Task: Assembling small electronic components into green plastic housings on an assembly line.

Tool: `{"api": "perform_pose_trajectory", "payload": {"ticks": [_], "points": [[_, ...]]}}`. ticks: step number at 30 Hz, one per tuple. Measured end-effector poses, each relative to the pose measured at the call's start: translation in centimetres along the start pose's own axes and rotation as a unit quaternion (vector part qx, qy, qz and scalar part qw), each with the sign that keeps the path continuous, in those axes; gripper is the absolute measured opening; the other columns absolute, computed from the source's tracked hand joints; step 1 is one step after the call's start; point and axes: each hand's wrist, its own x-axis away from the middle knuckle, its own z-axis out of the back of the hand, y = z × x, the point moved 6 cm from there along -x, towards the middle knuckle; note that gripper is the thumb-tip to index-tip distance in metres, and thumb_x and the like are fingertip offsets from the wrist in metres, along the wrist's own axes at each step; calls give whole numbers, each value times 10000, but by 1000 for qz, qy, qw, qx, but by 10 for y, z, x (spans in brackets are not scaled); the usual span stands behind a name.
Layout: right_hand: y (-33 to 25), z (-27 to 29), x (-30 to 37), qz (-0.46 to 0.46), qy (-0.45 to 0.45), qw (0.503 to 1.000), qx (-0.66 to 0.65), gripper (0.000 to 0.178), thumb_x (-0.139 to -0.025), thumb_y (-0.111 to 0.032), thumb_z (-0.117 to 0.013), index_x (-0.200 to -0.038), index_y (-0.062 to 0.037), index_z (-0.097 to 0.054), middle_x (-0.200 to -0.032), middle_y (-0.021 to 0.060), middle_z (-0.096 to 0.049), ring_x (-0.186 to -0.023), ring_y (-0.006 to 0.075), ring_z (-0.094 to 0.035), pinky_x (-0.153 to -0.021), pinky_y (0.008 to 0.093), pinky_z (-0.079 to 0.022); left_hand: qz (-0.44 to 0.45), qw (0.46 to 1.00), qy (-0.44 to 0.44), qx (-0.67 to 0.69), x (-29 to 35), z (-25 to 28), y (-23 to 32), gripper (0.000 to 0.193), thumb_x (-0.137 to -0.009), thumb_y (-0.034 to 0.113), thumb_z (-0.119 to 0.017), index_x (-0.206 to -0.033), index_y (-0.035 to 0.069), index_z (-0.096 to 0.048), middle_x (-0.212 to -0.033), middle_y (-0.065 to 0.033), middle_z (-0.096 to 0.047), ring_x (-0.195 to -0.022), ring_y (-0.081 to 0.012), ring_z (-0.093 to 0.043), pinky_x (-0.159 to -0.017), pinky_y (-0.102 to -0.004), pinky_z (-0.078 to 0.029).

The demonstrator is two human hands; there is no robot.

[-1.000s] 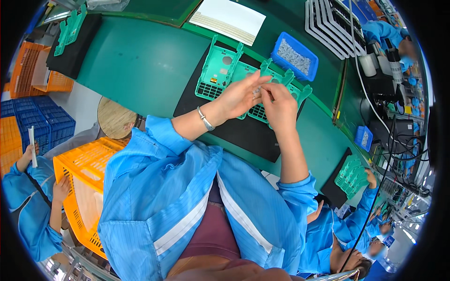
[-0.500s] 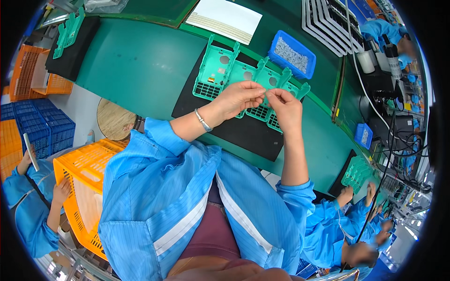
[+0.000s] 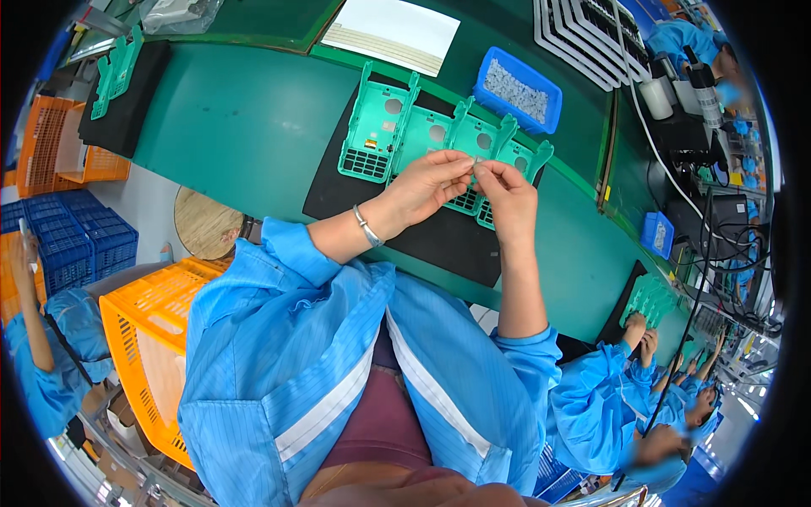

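Observation:
My left hand (image 3: 429, 186) and my right hand (image 3: 508, 196) meet fingertip to fingertip above a row of green plastic housings (image 3: 369, 127). Each hand is closed in a pinch. Whatever sits between the fingertips is too small to make out. The housings have round and grid-shaped openings and lie side by side on a black mat (image 3: 439, 245). My hands hide the lower parts of the middle ones. Beyond them stands a blue bin (image 3: 553, 106) full of small pale pieces (image 3: 515, 91).
A white sheet (image 3: 390, 35) lies at the back of the green table (image 3: 245, 118). White racks (image 3: 574, 42) and cables stand at the back right. An orange crate (image 3: 139, 313) is beside me on the left. Co-workers sit at the right, near more green housings (image 3: 649, 297).
My hands stay pinched together over the housings, with hardly any movement. The view has shifted slightly. At the left, another person's hand has moved away from the orange crate.

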Motion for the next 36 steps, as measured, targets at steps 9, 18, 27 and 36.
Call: {"api": "perform_pose_trajectory", "payload": {"ticks": [9, 18, 27, 36], "points": [[7, 7, 4, -15, 6, 998, -64, 144, -824, -103, -644, -912, 11, -655, -784, 26, -643, -685, 75, -587, -630, 203, -476, -8, 1000, -6, -3, -2, 2, -14, 162, -895, 160, -577, -1012, 48, -574, -910, -14, -588, -840, -81, -566, -787, -231, -471], [35, 53, -40, -105, -60, 981, 151, 182, -769, -168, -620, -790, 11, -645, -668, 42, -613, -560, 97, -577, -521, 237, -468, -25, 995, -20, -96, 16, -3, 17, 340, -926, 152, -497, -1229, 0, -468, -1122, -136, -575, -1058, -194, -555, -939, -317, -438], [35, 48, -66, -110, -123, 956, 245, 214, -733, -184, -583, -734, 25, -628, -635, 72, -608, -543, 136, -586, -499, 272, -482, 12, 988, 59, -146, 31, 32, 23, 223, -939, 202, -497, -1042, 11, -548, -957, -86, -605, -835, -130, -591, -758, -254, -490], [36, 40, -81, -147, -202, 914, 321, 199, -706, -166, -564, -681, 23, -623, -601, 97, -606, -515, 168, -589, -499, 282, -486, -5, 990, 77, -119, 33, 29, 25, 227, -929, 154, -506, -1108, 22, -550, -955, -57, -612, -834, -109, -591, -754, -235, -492]]}}
